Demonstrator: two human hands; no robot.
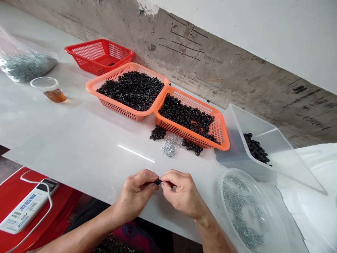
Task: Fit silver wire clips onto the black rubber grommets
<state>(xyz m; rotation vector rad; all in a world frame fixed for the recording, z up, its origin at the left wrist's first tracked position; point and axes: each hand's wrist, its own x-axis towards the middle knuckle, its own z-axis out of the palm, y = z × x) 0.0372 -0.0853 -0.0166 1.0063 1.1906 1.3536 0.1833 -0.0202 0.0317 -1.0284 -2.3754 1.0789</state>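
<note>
My left hand (135, 191) pinches a small black ring-shaped part (157, 181) between thumb and fingers, above the table's near side. Touching the part's right end are the pinched fingertips of my right hand (181, 191); whatever they hold is too small or hidden to make out. Beyond the hands lies a little heap of tiny silvery metal pieces (169, 147). Loose black ring-shaped parts sit on either side of it, one group (158, 133) to the left and another (193, 147) to the right. Behind them, an orange basket (223, 135) holds many more black parts.
A fuller salmon basket (92, 88) and a red basket (76, 59) stand along the wall. To the right are a tilted clear bin (283, 140) and a round tub (223, 175) of metal pieces. A cup (55, 94) and a bag (28, 65) stand far left; a power strip (28, 207) lies below.
</note>
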